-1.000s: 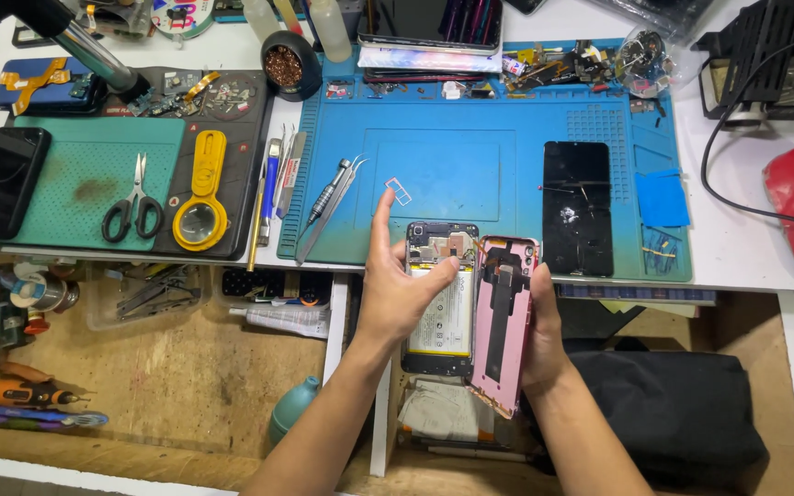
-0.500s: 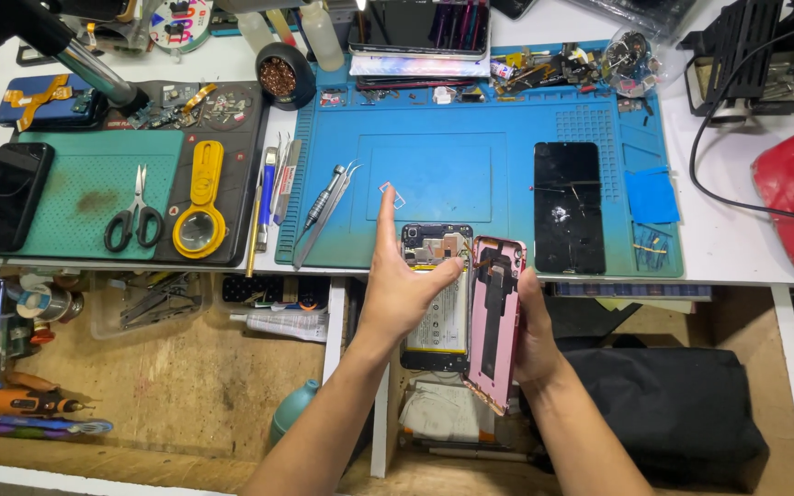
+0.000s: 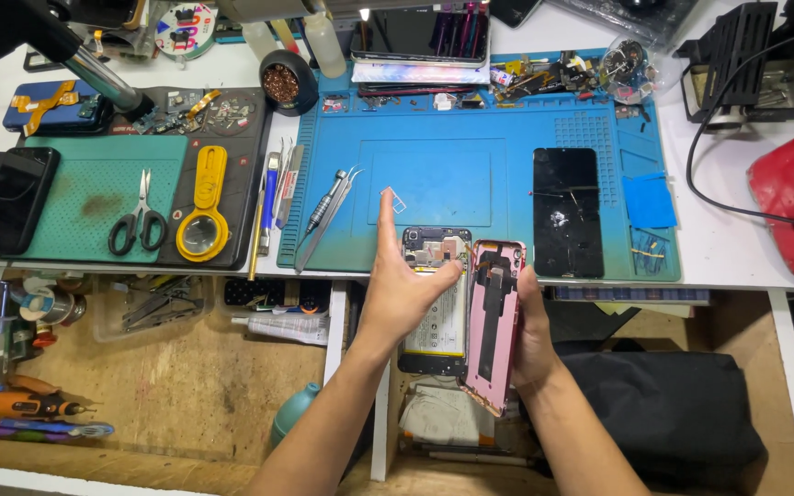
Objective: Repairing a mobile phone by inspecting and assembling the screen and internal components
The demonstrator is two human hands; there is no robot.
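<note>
Blue silicone work mat [image 3: 470, 119] across the white bench, largest thing in view, strewn along its far edge with small parts and boxes. Beside it to the left, a green cutting mat [image 3: 85, 197] carrying black-handled scissors [image 3: 137, 225] and a yellow magnifier [image 3: 202, 216]. On the blue mat's right half, a black cracked phone screen [image 3: 567, 213] lying flat, long axis running away from the body. Below the bench edge, an open wooden drawer [image 3: 167, 395] with a few hand tools.

Over the mat's near edge, the opened phone body [image 3: 436, 303], battery and circuit board showing, long axis pointing away from the body, held under the left hand [image 3: 402, 289]: thumb pressed to the board end, index finger stretched straight out over the mat, other fingers beneath. Just right of it and touching along one long edge, the pink back cover [image 3: 493, 321], tilted up on its side, inner face turned toward the phone body, gripped by the right hand [image 3: 533, 331] with fingers wrapped behind. Both long axes parallel; cover hinged open rightward.

Near the left index fingertip, a small clear plastic piece [image 3: 395, 200].
</note>
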